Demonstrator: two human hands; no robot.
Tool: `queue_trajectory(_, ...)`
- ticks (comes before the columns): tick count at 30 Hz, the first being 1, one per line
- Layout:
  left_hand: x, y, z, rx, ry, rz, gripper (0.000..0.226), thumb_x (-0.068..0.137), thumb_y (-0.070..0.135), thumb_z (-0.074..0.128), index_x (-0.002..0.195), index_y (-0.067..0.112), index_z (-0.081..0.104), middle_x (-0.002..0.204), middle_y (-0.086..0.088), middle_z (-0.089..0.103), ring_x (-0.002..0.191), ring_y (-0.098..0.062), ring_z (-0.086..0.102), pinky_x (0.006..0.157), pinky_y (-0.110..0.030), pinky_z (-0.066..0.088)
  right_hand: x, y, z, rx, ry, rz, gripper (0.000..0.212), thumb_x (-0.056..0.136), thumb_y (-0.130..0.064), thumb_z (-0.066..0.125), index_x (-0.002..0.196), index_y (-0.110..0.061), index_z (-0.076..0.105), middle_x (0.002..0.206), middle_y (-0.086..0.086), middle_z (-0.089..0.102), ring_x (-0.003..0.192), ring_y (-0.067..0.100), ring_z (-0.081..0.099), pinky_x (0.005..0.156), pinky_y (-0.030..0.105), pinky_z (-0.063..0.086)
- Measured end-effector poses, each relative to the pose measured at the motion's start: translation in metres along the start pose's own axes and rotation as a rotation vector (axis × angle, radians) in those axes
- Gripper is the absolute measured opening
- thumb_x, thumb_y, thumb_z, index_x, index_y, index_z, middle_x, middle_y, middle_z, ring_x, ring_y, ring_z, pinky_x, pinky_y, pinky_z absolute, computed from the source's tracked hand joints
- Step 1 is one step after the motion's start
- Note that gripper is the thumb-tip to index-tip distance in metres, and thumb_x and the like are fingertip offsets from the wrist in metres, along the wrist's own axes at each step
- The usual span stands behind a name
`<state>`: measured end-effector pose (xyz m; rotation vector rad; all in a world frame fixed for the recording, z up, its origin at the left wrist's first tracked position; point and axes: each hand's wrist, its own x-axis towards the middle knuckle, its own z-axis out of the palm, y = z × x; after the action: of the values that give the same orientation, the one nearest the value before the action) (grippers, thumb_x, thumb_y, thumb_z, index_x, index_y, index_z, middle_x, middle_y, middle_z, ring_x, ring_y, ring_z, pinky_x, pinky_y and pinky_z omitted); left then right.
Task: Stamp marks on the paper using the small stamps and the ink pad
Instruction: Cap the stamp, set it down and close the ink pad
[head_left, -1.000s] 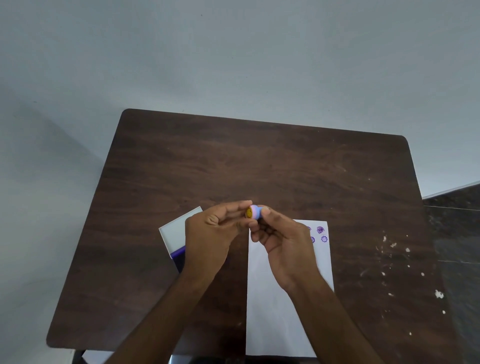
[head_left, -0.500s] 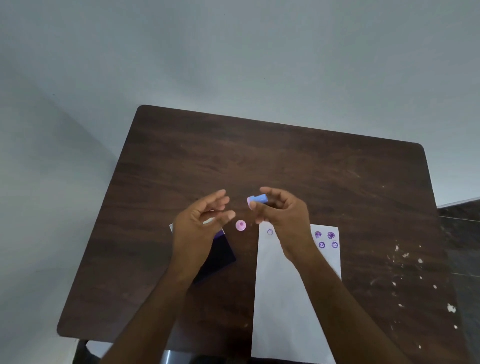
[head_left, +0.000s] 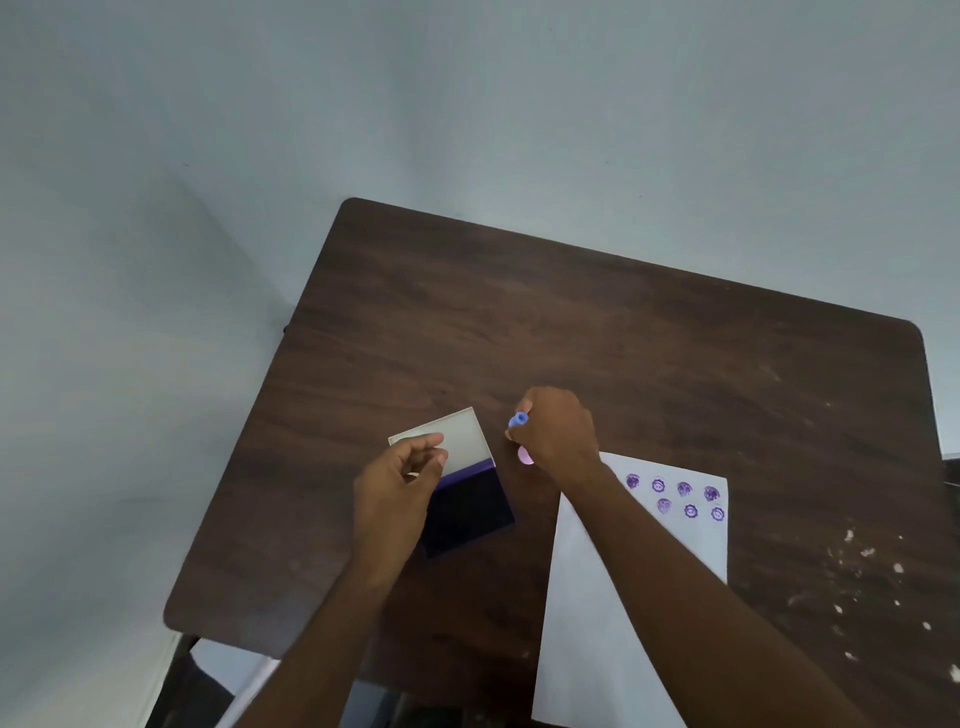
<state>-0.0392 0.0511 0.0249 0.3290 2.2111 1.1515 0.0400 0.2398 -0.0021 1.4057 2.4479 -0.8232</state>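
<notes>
Since half a second ago: both hands have dropped from mid-air to the table (head_left: 597, 322); my view has swung so the table sits toward 4 o'clock in frame.
Right hand (head_left: 558, 431): I see it clenched around a small blue stamp (head_left: 518, 420), whose end pokes out at the hand's 9 o'clock side.
Pink piece (head_left: 524, 455): a small round pink thing shows just under the right hand at its 7 o'clock; I cannot tell if the hand touches it or what it is.
Left hand (head_left: 402, 483): fingers curled, resting on the ink pad's raised pale lid (head_left: 457, 439); whether it truly pinches the lid I cannot tell.
Ink pad (head_left: 467, 512): open, dark purple face exposed, at 9 o'clock from the paper, just beside it.
Paper (head_left: 634, 571): lies at 5 o'clock from the right hand, partly under my right forearm.
Done so far: seven purple marks (head_left: 675, 496) sit in two rows at the paper's far edge.
Left to do: I judge most of the sheet is blank, so inking the blue stamp and pressing more marks remains.
</notes>
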Motion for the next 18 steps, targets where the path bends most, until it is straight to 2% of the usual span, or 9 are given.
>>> queue_trajectory(3,0.002,-0.009,-0.003,0.005,0.036,-0.017,0.019,0.092,0.025,0.067,0.111,0.028,0.070,0.107,0.011,0.070,0.097,0.001,0.063,0.081,-0.026,0.058,-0.003,-0.003,0.001,-0.082,0.059,-0.042,0.010,0.078,-0.025,0.072,0.078,-0.021,0.062,0.082,-0.001,0.065,0.085,0.020,0.060,0.081,0.039,0.044)
queue_trajectory(5,0.005,-0.016,-0.006,-0.010,0.070,-0.048,0.019,0.093,0.025,0.064,0.110,0.028,0.070,0.107,0.010,0.069,0.094,0.003,0.062,0.080,-0.026,0.057,-0.005,-0.004,-0.001,-0.124,0.034,-0.054,0.016,0.076,-0.029,0.074,0.086,-0.021,0.064,0.091,-0.001,0.066,0.093,0.021,0.058,0.083,0.039,0.039)
queue_trajectory(8,0.011,-0.028,-0.013,-0.037,0.093,-0.135,0.024,0.095,0.026,0.060,0.119,0.025,0.066,0.112,0.006,0.068,0.099,-0.005,0.062,0.081,-0.030,0.058,-0.007,-0.008,-0.007,-0.102,0.004,-0.056,0.035,0.073,-0.036,0.076,0.103,-0.022,0.065,0.110,0.002,0.058,0.109,0.025,0.047,0.090,0.043,0.037)
queue_trajectory(10,0.015,-0.036,-0.017,-0.097,0.093,-0.208,0.029,0.096,0.024,0.058,0.124,0.021,0.063,0.113,0.004,0.069,0.100,-0.009,0.064,0.076,-0.027,0.057,-0.008,-0.016,-0.010,-0.005,0.027,-0.108,0.032,0.078,-0.032,0.072,0.108,-0.023,0.066,0.116,0.004,0.055,0.114,0.027,0.041,0.093,0.042,0.038)
queue_trajectory(12,0.019,-0.038,-0.017,-0.151,0.097,-0.272,0.031,0.095,0.023,0.058,0.126,0.018,0.062,0.113,0.001,0.070,0.099,-0.013,0.066,0.071,-0.024,0.054,-0.010,-0.031,-0.008,0.062,-0.015,-0.202,0.015,0.085,-0.026,0.064,0.098,-0.020,0.068,0.104,0.005,0.059,0.108,0.028,0.047,0.096,0.038,0.040)
queue_trajectory(14,0.021,-0.037,-0.014,-0.172,0.086,-0.303,0.032,0.094,0.023,0.058,0.125,0.017,0.062,0.112,0.000,0.070,0.099,-0.014,0.066,0.072,-0.027,0.057,-0.009,-0.049,-0.001,0.010,-0.073,-0.250,0.015,0.087,-0.026,0.058,0.084,-0.014,0.067,0.083,0.000,0.055,0.097,0.027,0.053,0.089,0.035,0.042)
queue_trajectory(16,0.022,-0.034,-0.010,-0.187,0.073,-0.311,0.029,0.092,0.025,0.058,0.120,0.018,0.064,0.108,0.000,0.071,0.097,-0.015,0.068,0.073,-0.032,0.061,-0.009,-0.062,0.005,-0.085,-0.081,-0.199,0.021,0.085,-0.036,0.059,0.077,-0.017,0.061,0.080,-0.003,0.050,0.091,0.020,0.049,0.080,0.033,0.038)
queue_trajectory(18,0.024,-0.029,-0.008,-0.183,0.092,-0.318,0.023,0.091,0.026,0.058,0.111,0.018,0.067,0.104,-0.001,0.071,0.092,-0.016,0.069,0.069,-0.031,0.061,-0.008,-0.068,0.009,-0.146,-0.058,-0.118,0.022,0.082,-0.039,0.062,0.075,-0.020,0.054,0.085,0.002,0.048,0.089,0.018,0.044,0.074,0.034,0.035)
